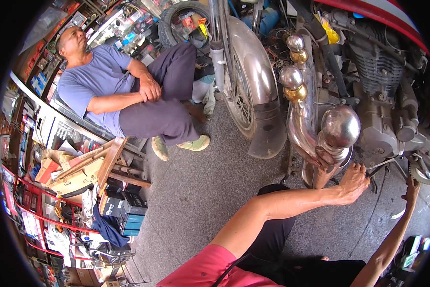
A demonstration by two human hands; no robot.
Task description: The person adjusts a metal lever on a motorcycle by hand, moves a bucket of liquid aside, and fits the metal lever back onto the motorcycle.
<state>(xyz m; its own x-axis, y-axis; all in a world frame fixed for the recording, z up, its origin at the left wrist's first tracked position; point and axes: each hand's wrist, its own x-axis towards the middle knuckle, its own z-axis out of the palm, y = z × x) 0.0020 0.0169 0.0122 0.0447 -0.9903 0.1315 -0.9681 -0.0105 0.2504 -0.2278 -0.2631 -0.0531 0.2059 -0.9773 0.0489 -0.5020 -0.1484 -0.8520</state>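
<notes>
Beside the motorcycle engine (pixel 380 126), my left hand (pixel 354 184) is closed around the end of a thin metal rod (pixel 383 164) that runs off to the right. What lies inside its fingers is mostly hidden. Farther right, my right hand (pixel 410 192) reaches up to a toothed metal sprocket (pixel 420 171), with its fingers curled at the rim. Shiny crash bars with polished round ends (pixel 340 126) rise just beyond my left hand.
The front wheel's metal mudguard (pixel 253 62) stands ahead, near a loose tyre (pixel 176 24). A person in a blue shirt (pixel 97 79) sits at the far left. Cardboard boxes (pixel 78 174) and a wooden stool (pixel 114 160) stand at left. Grey floor (pixel 196 205) lies between.
</notes>
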